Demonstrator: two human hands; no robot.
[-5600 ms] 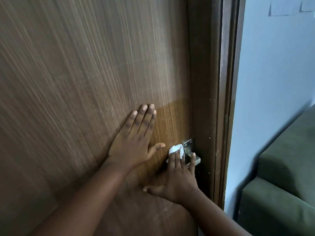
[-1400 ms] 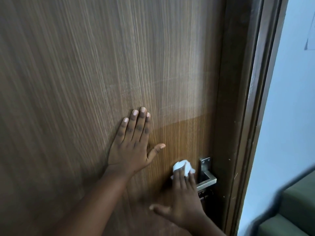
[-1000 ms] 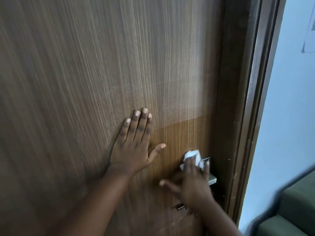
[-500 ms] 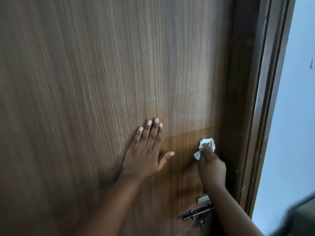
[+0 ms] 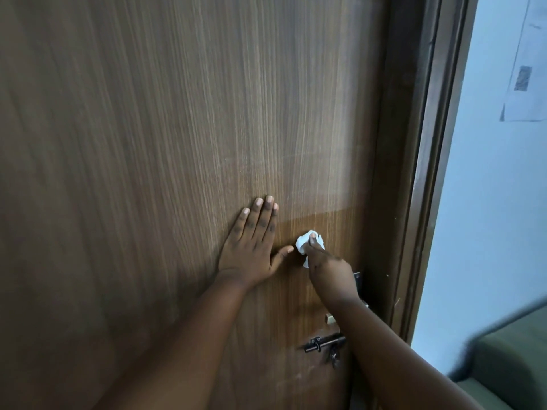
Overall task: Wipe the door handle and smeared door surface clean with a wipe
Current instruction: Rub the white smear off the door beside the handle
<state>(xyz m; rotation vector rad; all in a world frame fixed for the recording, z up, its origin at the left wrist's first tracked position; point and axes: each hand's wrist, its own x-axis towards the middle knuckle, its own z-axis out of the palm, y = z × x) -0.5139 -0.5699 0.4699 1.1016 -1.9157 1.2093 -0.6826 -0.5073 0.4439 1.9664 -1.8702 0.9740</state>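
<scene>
While the crumpled white wipe (image 5: 309, 243) is pressed against the wooden door (image 5: 177, 143), it sits just above the door handle (image 5: 331, 316), on the darker, glossier band of wood there. The right hand (image 5: 328, 270) has its fingers closed around the wipe, pinching it against the panel, and the right forearm crosses in front of the door handle, so only a short pale metal end and part of the backplate show beside the wrist. The left hand (image 5: 251, 250) lies flat on the door up and to the left of the door handle, fingers straight and together, thumb spread toward the wipe, its tip just beside the wipe, gripping nothing. Faint pale streaks show on the wood higher above the door handle, where the sheen is lighter. Just below the door handle a black slide bolt (image 5: 324, 344) is fixed to the door, partly behind the right forearm. To the right of the door handle runs the dark door frame (image 5: 420, 173), and past it a pale wall (image 5: 488, 202) with a paper sheet (image 5: 527, 69) high up. Far to the lower right of the door handle, a green cushioned seat (image 5: 509, 368) shows blurred.
</scene>
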